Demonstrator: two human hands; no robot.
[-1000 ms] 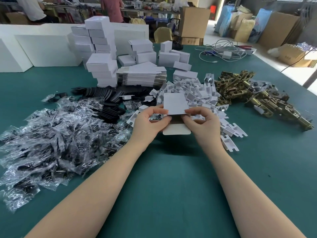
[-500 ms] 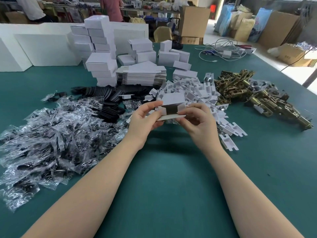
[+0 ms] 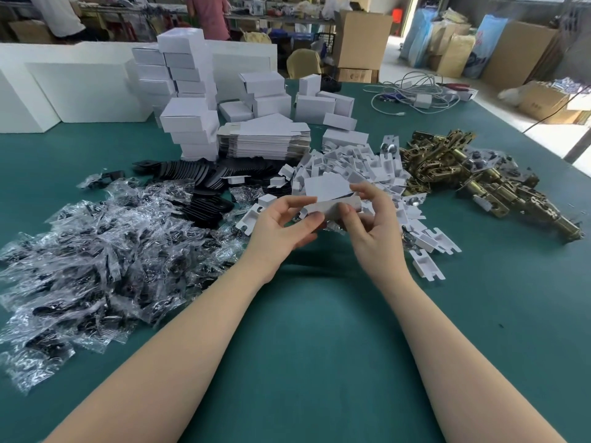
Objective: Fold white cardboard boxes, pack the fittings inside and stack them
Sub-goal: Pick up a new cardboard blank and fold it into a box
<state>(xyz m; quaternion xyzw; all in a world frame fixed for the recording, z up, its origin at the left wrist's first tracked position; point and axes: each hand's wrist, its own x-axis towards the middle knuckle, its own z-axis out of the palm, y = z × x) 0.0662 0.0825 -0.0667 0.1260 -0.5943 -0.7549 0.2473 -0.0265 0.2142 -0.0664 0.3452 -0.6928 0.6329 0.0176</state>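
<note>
Both hands' grip pinches the white box [image 3: 326, 196] edges above bare green table [image 3: 319, 330].

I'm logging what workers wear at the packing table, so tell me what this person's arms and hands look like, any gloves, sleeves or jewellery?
Both forearms are bare right to the bottom of the picture, with no sleeve edge showing. The left hand and right hand wear no gloves. No watch, bracelet or ring shows on either wrist or on the fingers in view. Nails look short and unpainted, though they are small here.

Two bare forearms reach in from the bottom edge — no sleeves, gloves or rings on the hands [image 3: 326, 228].
</note>
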